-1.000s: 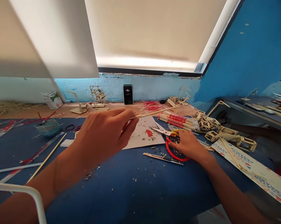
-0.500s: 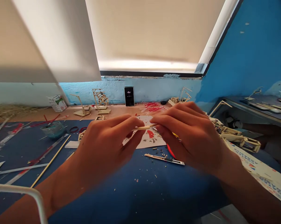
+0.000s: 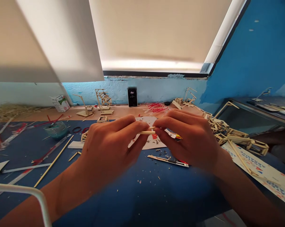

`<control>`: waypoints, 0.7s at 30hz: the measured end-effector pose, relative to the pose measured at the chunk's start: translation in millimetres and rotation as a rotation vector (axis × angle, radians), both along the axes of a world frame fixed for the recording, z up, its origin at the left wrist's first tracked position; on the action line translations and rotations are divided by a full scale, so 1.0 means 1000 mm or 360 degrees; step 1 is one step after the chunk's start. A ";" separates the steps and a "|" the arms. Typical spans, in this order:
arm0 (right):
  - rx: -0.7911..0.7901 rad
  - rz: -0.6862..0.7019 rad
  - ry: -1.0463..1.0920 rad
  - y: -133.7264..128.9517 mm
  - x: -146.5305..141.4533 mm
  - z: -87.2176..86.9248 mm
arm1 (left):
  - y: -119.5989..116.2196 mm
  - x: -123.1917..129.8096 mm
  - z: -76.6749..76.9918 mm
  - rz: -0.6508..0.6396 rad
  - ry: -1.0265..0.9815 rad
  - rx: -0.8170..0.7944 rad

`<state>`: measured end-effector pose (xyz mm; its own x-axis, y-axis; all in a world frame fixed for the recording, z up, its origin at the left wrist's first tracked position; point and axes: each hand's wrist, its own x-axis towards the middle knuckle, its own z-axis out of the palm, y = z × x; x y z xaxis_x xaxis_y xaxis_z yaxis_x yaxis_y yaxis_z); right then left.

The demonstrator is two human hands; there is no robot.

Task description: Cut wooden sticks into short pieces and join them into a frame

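My left hand (image 3: pixel 111 142) is closed, with thumb and forefinger pinching a short thin wooden stick (image 3: pixel 147 132) whose cut end points right. My right hand (image 3: pixel 192 138) is closed too, its fingertips pinching a second small wooden piece (image 3: pixel 152 128) just above that stick. The hands almost meet, held over a white sheet (image 3: pixel 154 145) strewn with dark crumbs and a red patch. Below them on the blue table surface (image 3: pixel 133 195) lies a box-cutter knife (image 3: pixel 168 161). A red and yellow tool (image 3: pixel 178 136) is partly hidden behind my right hand.
Small stick-built models (image 3: pixel 103 101) and a phone (image 3: pixel 132 97) stand along the wall. At left are a glass bowl (image 3: pixel 56 129), a long stick (image 3: pixel 54 160) and plastic strips. More stick frames (image 3: pixel 237 137) lie at right by a printed board (image 3: pixel 263 170). A white bent rod (image 3: pixel 36 193) crosses the lower left.
The wooden pieces have shifted between my fingertips: the left one now shows as a separate stick below the right one. My hands stay close together. The view has turned slightly.
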<state>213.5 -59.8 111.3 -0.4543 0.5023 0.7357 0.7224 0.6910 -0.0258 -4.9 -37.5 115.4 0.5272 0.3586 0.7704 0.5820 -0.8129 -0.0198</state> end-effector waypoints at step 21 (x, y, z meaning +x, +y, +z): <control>0.0340 -0.0086 0.0321 0.000 -0.017 -0.029 | -0.003 0.006 -0.019 0.0081 0.0035 0.0316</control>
<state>196.0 -59.7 82.6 -0.2649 0.3461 0.9000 0.7534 0.6568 -0.0308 1.6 -40.7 96.6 0.5297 0.2275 0.8171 0.6199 -0.7614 -0.1898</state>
